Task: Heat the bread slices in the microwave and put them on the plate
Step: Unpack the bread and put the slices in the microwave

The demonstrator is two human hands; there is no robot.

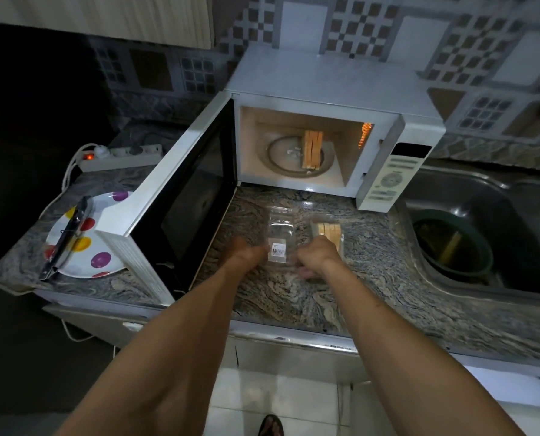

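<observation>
The microwave [331, 127] stands on the marble worktop [309, 297] with its door [180, 209] swung wide to the left and the cavity lit. Inside, bread slices [312, 149] stand on edge on the glass turntable [297, 158], right of its centre. In front of the oven lies a clear plastic pack [279, 237] with a barcode label, its lid flipped open, and beside it on the right more bread [326, 231] sits in the pack's other half. Both hands reach to the near edge of that pack: the left hand [246, 253] touches its left side, the right hand [317, 254] is at its right corner, fingers curled down. Both are blurred, so whether either grip really holds the plastic cannot be told. Left of the door, a plate [105, 259] with coloured dots rests on the worktop, tongs [64, 237] lying across it. A power strip [120, 155] sits behind it, and a sink [489, 228] with a green bowl [454, 243] lies to the right.
</observation>
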